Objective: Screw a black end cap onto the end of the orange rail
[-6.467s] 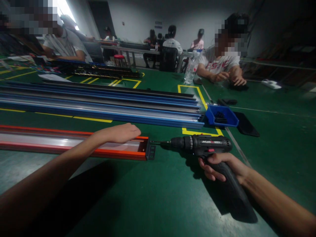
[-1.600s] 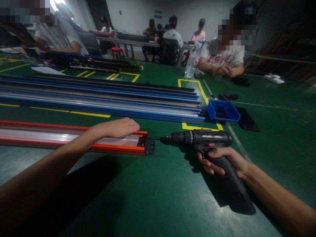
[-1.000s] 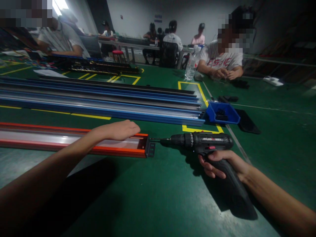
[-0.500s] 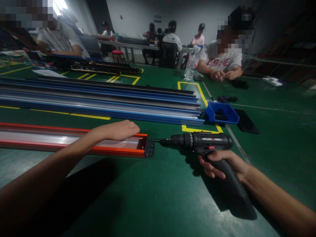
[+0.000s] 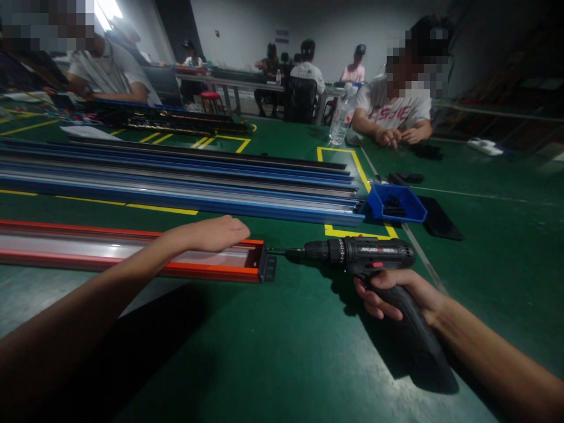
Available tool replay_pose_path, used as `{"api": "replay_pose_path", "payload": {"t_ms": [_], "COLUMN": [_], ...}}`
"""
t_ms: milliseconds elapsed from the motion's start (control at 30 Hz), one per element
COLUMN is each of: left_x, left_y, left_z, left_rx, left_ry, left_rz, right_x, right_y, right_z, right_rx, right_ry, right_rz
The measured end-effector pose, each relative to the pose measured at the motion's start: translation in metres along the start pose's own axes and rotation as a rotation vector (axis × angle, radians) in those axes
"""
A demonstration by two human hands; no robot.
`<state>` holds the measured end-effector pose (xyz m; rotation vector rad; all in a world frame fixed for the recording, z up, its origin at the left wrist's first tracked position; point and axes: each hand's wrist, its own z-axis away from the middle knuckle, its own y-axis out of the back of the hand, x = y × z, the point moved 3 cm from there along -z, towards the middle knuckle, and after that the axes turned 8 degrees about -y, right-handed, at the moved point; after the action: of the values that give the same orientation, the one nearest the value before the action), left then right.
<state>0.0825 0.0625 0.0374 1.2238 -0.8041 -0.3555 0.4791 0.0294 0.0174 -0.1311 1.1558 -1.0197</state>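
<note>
My right hand [image 5: 392,294] is wrapped round the handle of a black cordless drill [image 5: 374,252], which points left. The drill's thin bit reaches the dark end cap [image 5: 265,261] of an orange rail [image 5: 215,271] lying across the green table. Over the far edge of that rail, close to its capped end, lies my left hand [image 5: 215,233], its fingers curled round the edge. Slots show in a small black tab on the cap's near side.
Beyond the rail lie several blue and black rails [image 5: 247,194]. A blue bin [image 5: 399,202] with black parts stands at their right end, beside a dark flat object [image 5: 443,218]. A plastic bottle [image 5: 340,120] and a seated person [image 5: 396,111] are farther back.
</note>
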Motion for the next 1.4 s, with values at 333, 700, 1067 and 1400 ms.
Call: {"api": "replay_pose_path", "payload": {"t_ms": [333,700,1067,1400], "left_x": [-0.0006,0.0035,0.002,-0.0013], "left_y": [0.0001,0.0024,0.0005,-0.0014], "left_z": [-0.0002,-0.0005,-0.0009,-0.0003], "left_rx": [0.001,0.022,-0.022,-0.01], "left_ry": [-0.008,-0.009,0.022,0.009], "left_rz": [0.0,0.001,0.0,-0.001], "right_x": [-0.0003,0.001,0.0006,0.001], "right_y": [0.0007,0.0008,0.0013,0.0032], "right_z": [-0.0006,-0.0003,0.0007,-0.0007], "right_rx": [-0.011,-0.012,0.019,0.018], "right_ry": [0.004,-0.001,-0.009,-0.005], "right_rz": [0.009,0.009,0.025,0.018]}}
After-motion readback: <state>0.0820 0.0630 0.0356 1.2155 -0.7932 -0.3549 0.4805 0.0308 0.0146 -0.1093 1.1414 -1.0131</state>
